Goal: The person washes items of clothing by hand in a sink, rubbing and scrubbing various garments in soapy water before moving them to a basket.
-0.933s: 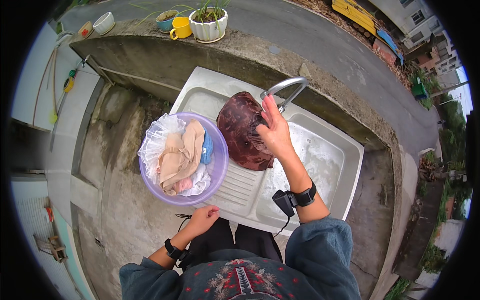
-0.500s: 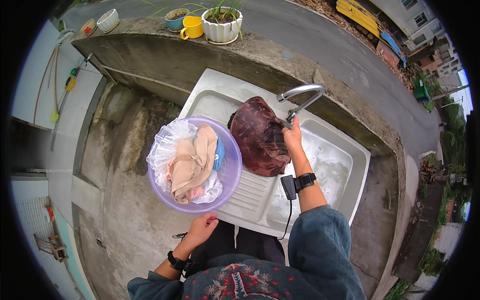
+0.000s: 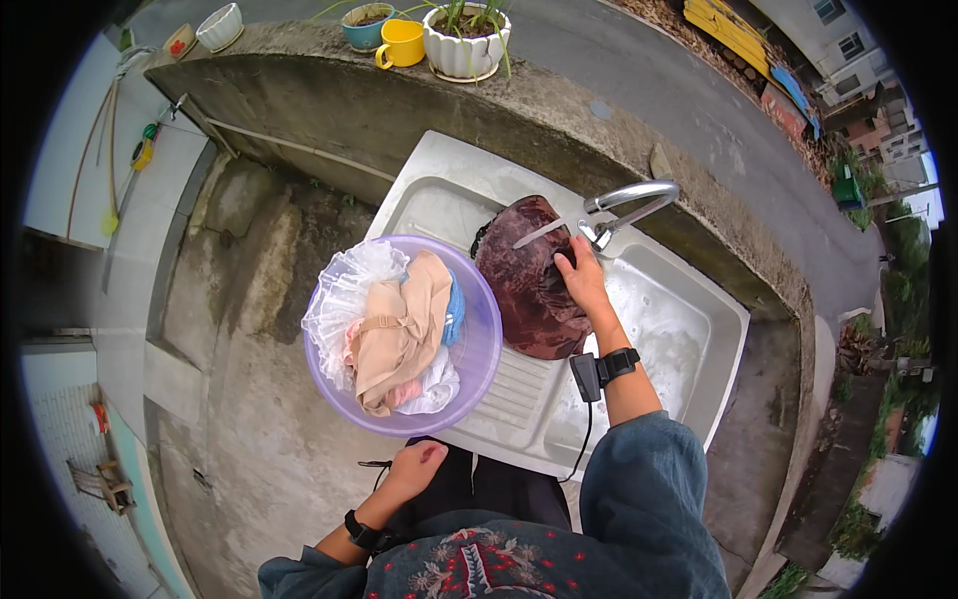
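From here I see the fingers of my right hand curled together into the upper right edge of one dark maroon garment, pinching the wet cloth just below the faucet spout. The garment spreads left and down from those fingers, a rounded heap whose long axis runs from far to near, draped over the ridge between the sink basin and the ribbed drainboard. The right hand is on it; my left hand is well apart, low by my lap, fingers loosely folded in and gripping nothing that I can make out.

Just left of the garment, one lilac plastic basin sits on the drainboard's left end, overhanging it, with a pile of laundry: a beige piece, white lace, a sliver of blue, some pink. I count one faucet and one steel sink unit set against the concrete wall.

On the far wall top stand a white planter, a yellow mug and a teal pot; two more small bowls sit at the far left.
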`<state>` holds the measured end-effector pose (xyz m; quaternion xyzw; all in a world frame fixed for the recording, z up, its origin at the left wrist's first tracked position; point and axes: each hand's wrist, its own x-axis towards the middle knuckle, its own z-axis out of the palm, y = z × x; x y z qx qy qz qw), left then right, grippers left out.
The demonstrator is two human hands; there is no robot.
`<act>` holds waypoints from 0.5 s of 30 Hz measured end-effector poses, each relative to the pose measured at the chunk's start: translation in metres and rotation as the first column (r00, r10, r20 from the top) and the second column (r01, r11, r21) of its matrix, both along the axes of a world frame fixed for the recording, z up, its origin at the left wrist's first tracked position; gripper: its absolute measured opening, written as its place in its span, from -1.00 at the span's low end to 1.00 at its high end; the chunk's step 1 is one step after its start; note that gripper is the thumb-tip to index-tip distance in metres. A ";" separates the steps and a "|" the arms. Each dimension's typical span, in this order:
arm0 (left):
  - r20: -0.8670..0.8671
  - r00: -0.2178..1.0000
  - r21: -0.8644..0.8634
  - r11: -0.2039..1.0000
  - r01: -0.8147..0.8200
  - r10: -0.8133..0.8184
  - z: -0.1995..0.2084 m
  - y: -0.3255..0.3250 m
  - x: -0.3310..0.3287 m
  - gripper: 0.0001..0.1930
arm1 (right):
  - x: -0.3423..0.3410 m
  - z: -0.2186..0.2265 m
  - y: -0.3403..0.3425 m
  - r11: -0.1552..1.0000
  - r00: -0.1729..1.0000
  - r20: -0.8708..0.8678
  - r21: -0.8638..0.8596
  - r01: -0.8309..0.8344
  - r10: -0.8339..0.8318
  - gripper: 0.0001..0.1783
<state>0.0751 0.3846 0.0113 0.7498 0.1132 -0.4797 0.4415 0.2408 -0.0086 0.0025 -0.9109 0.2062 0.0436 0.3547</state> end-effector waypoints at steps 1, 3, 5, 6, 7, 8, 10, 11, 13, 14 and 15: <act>-0.268 0.924 -0.007 0.959 -0.284 0.272 0.025 -0.012 0.016 -0.57 | -0.009 -0.004 0.000 0.999 0.998 -0.051 -0.039 -0.029 0.027 0.09; -0.333 0.855 -0.116 0.882 -0.457 0.399 0.043 -0.020 0.023 -0.58 | -0.017 -0.007 0.005 0.988 0.985 -0.146 -0.103 -0.111 0.095 0.33; -0.441 0.694 -0.363 0.594 -0.717 0.569 0.042 -0.023 0.023 -0.62 | -0.013 -0.007 0.010 0.970 0.968 -0.234 -0.199 -0.139 0.091 0.29; -0.442 0.691 -0.361 0.591 -0.721 0.573 0.039 -0.025 0.026 -0.62 | -0.009 0.001 0.015 0.966 0.962 -0.262 -0.222 -0.133 0.073 0.26; -0.438 0.607 -0.377 0.478 -0.794 0.663 0.038 -0.030 0.031 -0.63 | -0.005 0.005 0.019 0.966 0.962 -0.264 -0.220 -0.138 0.077 0.26; -0.436 0.513 -0.393 0.356 -0.848 0.740 0.035 -0.033 0.033 -0.65 | -0.003 0.009 0.023 0.953 0.952 -0.301 -0.268 -0.142 0.057 0.22; -0.460 0.461 -0.350 0.322 -0.880 0.759 0.019 -0.031 0.030 -0.68 | -0.002 0.013 0.029 0.940 0.943 -0.330 -0.309 -0.147 0.039 0.18; -0.433 0.468 -0.356 0.331 -0.874 0.771 0.013 -0.031 0.030 -0.70 | -0.003 0.013 0.031 0.939 0.940 -0.340 -0.313 -0.142 0.028 0.16; -0.404 0.473 -0.367 0.335 -0.868 0.783 0.008 -0.037 0.031 -0.71 | -0.009 0.012 0.032 0.923 0.957 -0.286 -0.356 -0.143 0.038 0.04; -0.411 0.442 -0.402 0.276 -0.873 0.797 0.006 -0.039 0.031 -0.70 | -0.011 0.012 0.032 0.923 0.959 -0.282 -0.356 -0.145 0.042 0.04; -0.418 0.408 -0.435 0.215 -0.874 0.811 0.006 -0.040 0.030 -0.68 | -0.013 0.012 0.032 0.920 0.956 -0.292 -0.362 -0.148 0.039 -0.01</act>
